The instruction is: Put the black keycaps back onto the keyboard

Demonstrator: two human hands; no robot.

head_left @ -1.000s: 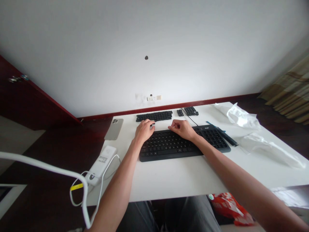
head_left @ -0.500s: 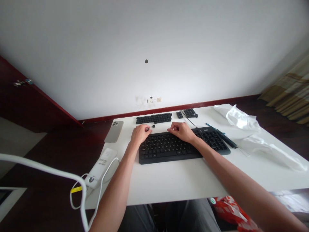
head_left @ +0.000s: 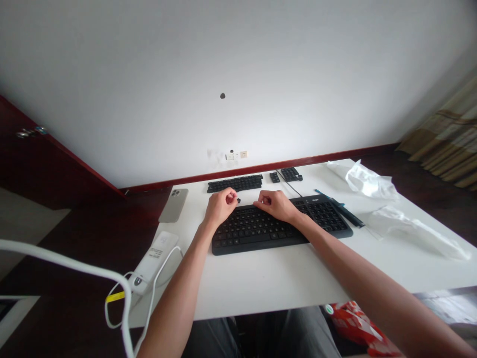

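Desk: right hand on keyboard (logo blurred)

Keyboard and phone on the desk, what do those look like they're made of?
The keyboard looks like matte black plastic: its keys and frame show a dull, even surface. The phone seems to have a metal back in pale grey-beige, with a satin sheen and glassy camera lenses, though the view cannot settle it.

Home workspace, white desk, computer keyboard, curtain
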